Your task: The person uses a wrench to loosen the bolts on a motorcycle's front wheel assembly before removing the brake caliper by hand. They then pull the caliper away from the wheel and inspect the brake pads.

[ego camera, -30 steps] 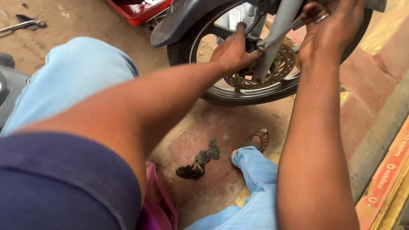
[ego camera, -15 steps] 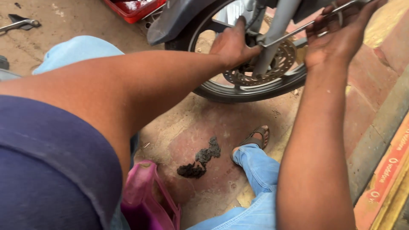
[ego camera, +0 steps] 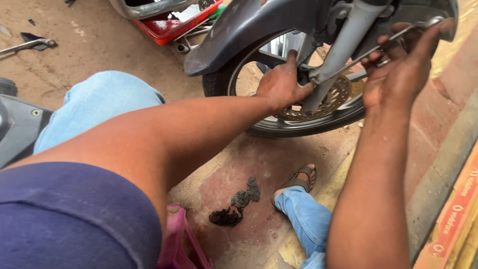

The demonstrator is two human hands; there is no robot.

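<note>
My left hand [ego camera: 283,82] is pressed against the hub of a motorcycle front wheel [ego camera: 294,124], beside the grey fork leg [ego camera: 338,55] and the slotted brake disc [ego camera: 334,97]. My right hand [ego camera: 401,69] grips a long silver spanner [ego camera: 371,50] that runs from the axle area up to the right. A dark mudguard [ego camera: 249,30] arches over the tyre. My fingers cover the spanner's upper end.
A red tray [ego camera: 172,27] lies behind the wheel. A metal tool [ego camera: 27,46] rests on the ground at far left. A dark greasy rag [ego camera: 238,204] lies on the floor near my sandalled foot [ego camera: 298,180]. A pink seat [ego camera: 177,244] is under me. A kerb [ego camera: 450,159] runs along the right.
The view has shifted down and back, so the wheel sits lower in frame. My right hand has swung the spanner slightly; the left hand stays on the hub.
</note>
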